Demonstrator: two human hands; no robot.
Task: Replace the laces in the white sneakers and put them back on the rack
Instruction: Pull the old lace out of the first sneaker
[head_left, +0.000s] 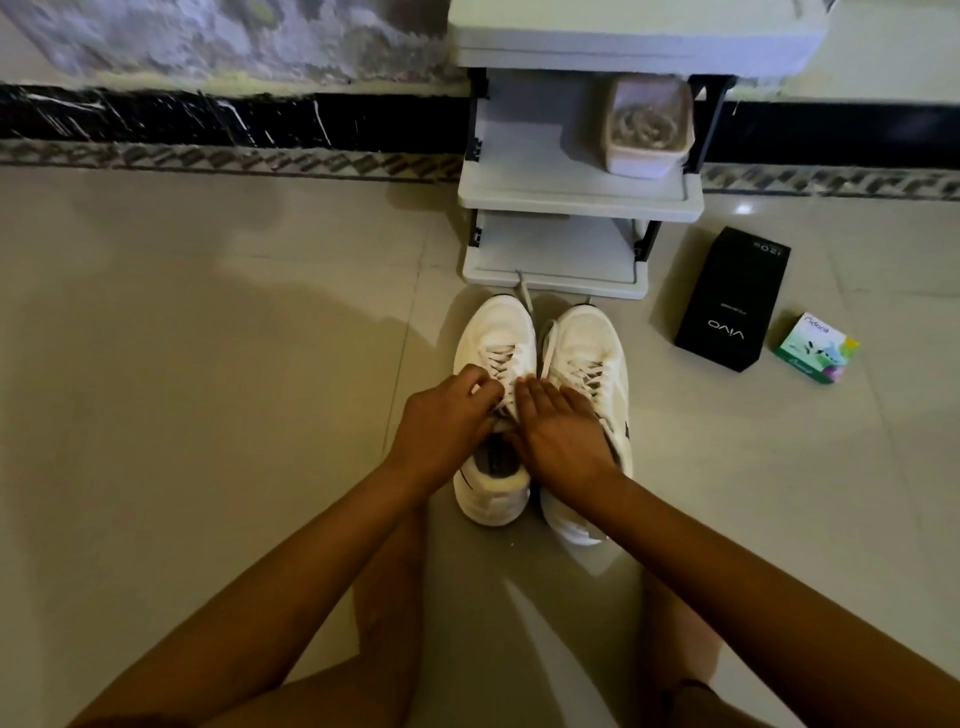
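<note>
Two white sneakers stand side by side on the floor, toes pointing at the rack (576, 200). Both hands are on the left sneaker (493, 332), which is laced. My left hand (447, 421) has curled fingers that pinch the lace near the top eyelets. My right hand (558, 426) lies with straight fingers over the tongue and inner side of that shoe, partly covering the right sneaker (589, 343). A loose lace end (524, 293) trails from the left sneaker's toe toward the rack's bottom shelf.
The grey rack has several shelves; a small white box (647, 130) with coiled laces sits on the middle one. A black phone box (732, 301) and a small green box (815, 348) lie on the tiles to the right. My bare legs are below.
</note>
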